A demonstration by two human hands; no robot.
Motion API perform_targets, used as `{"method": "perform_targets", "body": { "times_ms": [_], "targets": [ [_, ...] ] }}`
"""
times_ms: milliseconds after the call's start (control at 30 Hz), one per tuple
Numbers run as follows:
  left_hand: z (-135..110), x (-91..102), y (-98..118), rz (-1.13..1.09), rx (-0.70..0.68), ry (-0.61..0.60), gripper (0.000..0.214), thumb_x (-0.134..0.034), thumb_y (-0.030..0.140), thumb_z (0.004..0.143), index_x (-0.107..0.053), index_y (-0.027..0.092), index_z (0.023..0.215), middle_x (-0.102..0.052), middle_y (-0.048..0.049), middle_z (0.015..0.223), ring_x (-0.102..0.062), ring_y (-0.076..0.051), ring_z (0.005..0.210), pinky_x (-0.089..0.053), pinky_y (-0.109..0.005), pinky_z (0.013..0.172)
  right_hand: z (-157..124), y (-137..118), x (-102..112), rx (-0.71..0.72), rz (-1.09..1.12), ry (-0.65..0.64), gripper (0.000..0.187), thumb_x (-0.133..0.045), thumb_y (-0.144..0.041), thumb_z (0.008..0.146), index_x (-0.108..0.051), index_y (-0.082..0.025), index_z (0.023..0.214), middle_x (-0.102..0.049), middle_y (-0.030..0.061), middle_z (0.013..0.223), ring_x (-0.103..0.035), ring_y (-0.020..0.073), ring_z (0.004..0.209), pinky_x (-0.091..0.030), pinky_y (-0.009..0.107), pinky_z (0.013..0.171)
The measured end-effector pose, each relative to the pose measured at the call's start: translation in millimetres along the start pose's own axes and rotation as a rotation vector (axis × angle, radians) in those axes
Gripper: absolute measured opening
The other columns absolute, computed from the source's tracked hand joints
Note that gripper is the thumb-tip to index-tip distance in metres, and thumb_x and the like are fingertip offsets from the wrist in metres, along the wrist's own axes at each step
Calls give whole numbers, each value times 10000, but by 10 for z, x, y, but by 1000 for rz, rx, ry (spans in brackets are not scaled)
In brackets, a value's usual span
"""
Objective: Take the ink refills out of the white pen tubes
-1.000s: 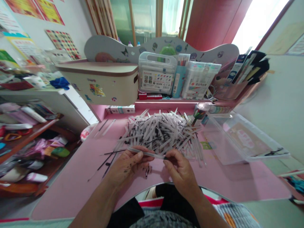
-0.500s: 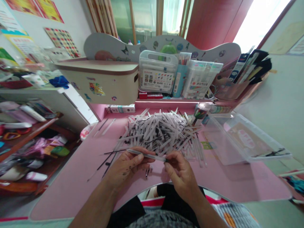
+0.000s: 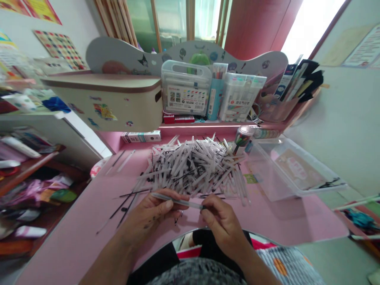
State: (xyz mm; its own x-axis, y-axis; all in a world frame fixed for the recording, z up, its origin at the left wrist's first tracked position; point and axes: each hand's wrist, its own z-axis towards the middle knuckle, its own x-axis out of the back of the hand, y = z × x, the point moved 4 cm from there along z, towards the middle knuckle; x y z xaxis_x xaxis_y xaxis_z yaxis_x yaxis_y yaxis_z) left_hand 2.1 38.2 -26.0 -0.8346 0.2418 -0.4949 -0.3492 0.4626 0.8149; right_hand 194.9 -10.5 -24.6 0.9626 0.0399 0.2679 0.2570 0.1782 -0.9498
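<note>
My left hand (image 3: pixel 157 209) is closed around the translucent whitish barrel of a pen (image 3: pixel 194 205), thumb on top. My right hand (image 3: pixel 219 218) pinches the pen's dark end between thumb and fingers. The pen lies nearly level, low over the front of the pink desk (image 3: pixel 77 213). Beyond both hands spreads a large heap of similar white pen barrels and dark thin pieces (image 3: pixel 192 166). Several thin black sticks (image 3: pixel 118 209) lie to the left of my left hand. Small dark bits show on the desk just beneath the pen.
A clear plastic box (image 3: pixel 279 174) with dark sticks in it stands on the right, its lid or tray tilted over. A clear jar (image 3: pixel 244 136) is behind the heap. Marker cases (image 3: pixel 187 91) and a beige bin (image 3: pixel 103 103) line the shelf. Cluttered shelves (image 3: pixel 29 158) stand at left.
The head view has shifted, so the desk things sit further left. Both hands keep hold of the pen, its dark end still at my right fingers.
</note>
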Motion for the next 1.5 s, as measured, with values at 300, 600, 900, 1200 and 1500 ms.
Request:
{"method": "perform_targets", "body": {
  "times_ms": [300, 600, 900, 1200, 1500],
  "targets": [
    [-27, -104, -30, 42, 5, -10, 177, -859, 254, 690, -792, 175, 834, -786, -100, 1002, -748, -194, 820, -590, -211, 711, -136, 83, 24, -60, 139, 21, 131, -505, -312, 946, -539, -190, 981, -529, -3, 796, -504, 122, 693, -417, 227, 629],
    [-191, -351, -213, -6, 3, 95, 150, -816, 263, 744, -783, 187, 869, -773, -94, 1033, -726, -242, 952, -597, -320, 839, -271, 204, 129, -120, 159, 63, 204, -495, -385, 963, -550, -190, 988, -553, 3, 772, -513, 120, 661, -419, 225, 589],
    [-123, -577, -498, -103, 42, 126, 290, -866, 332, 679, -755, 173, 895, -773, -98, 992, -737, -228, 895, -593, -255, 738, -344, 276, 363, -152, 92, 134, 383, -457, -494, 970, -527, -187, 752, -502, -28, 592, -466, 106, 547, -380, 221, 534],
    [-75, -737, -751, -235, 51, 130, 264, -843, 324, 716, -725, 185, 908, -742, -75, 1028, -721, -210, 921, -583, -248, 734, -415, 310, 552, -180, 21, 116, 376, -537, -525, 918, -543, -184, 761, -484, -28, 616, -450, 115, 578, -363, 234, 547],
    [4, -748, -794, -316, 12, 108, 203, -784, 302, 793, -681, 169, 907, -742, -85, 1043, -698, -177, 919, -568, -290, 833, -396, 284, 573, -187, -73, -52, 413, -468, -482, 965, -548, -175, 701, -511, -14, 620, -488, 120, 597, -361, 243, 574]
  ]
}}
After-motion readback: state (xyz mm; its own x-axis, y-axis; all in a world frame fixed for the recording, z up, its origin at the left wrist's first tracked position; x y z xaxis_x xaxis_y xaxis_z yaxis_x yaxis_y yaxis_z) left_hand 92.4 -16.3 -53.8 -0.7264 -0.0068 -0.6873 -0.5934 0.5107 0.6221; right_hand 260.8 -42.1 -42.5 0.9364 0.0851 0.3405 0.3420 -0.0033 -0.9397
